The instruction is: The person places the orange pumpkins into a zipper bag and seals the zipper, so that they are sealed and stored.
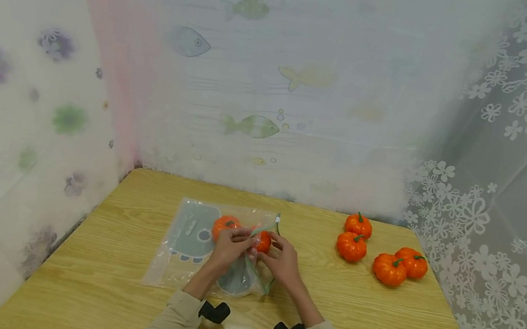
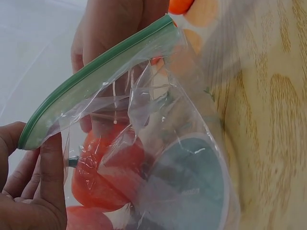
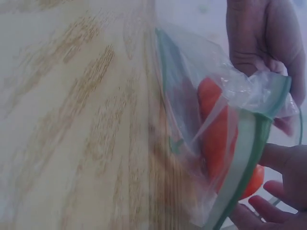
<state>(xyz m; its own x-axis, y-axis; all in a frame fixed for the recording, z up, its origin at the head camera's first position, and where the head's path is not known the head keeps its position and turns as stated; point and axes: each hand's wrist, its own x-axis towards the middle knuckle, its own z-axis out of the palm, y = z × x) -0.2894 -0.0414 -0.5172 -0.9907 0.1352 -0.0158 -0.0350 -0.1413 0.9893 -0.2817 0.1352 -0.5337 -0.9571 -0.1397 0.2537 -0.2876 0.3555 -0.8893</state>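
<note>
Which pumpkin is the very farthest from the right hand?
The rightmost pumpkin, partly tucked behind a neighbouring pumpkin. It sits closest to the table's right edge; the other pumpkins in view are nearer the right hand.

I see the bag (image 1: pixel 189 232) on the table (image 1: pixel 348 314) at lower centre, one pumpkin (image 1: pixel 222 226) inside, another pumpkin (image 1: pixel 264 242) at its mouth between left hand (image 1: pixel 228 250) and right hand (image 1: pixel 286 261); four pumpkins (image 1: pixel 351 248) sit lower right, curtain (image 1: pixel 335 152) behind.
</note>
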